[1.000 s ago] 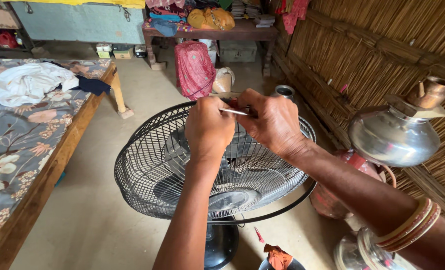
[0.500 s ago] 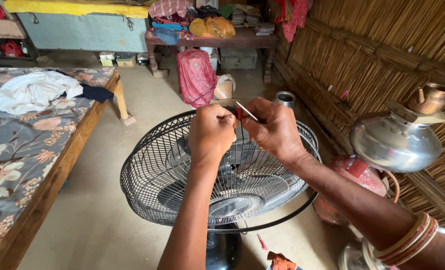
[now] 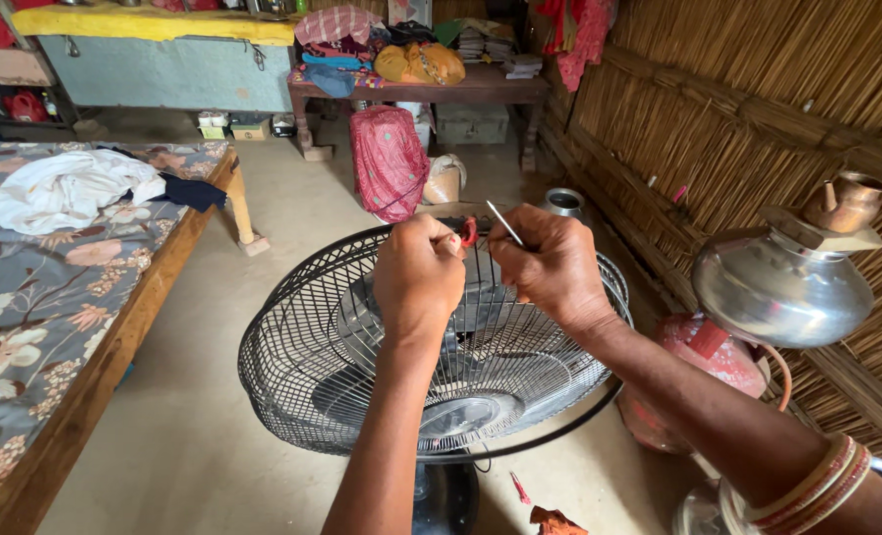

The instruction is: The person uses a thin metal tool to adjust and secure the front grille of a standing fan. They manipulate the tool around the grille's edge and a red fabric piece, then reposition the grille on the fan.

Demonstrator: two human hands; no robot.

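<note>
Left hand (image 3: 419,277) pinching a red tie (image 3: 470,232) at the far rim of the black fan guard (image 3: 312,367); right hand (image 3: 552,266) closed on a thin metal tool (image 3: 504,223). Best worked slowly, tie held taut, tip kept clear of fingers

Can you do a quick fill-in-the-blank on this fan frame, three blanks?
1. Both hands work at the top rim of the black wire ____ of the fan.
2. The right hand pinches a thin ____ rod.
3. A small ____ piece sits by the left hand.
4. On the flowered bed lies a ____ cloth.

Missing: guard; metal; red; white
</note>
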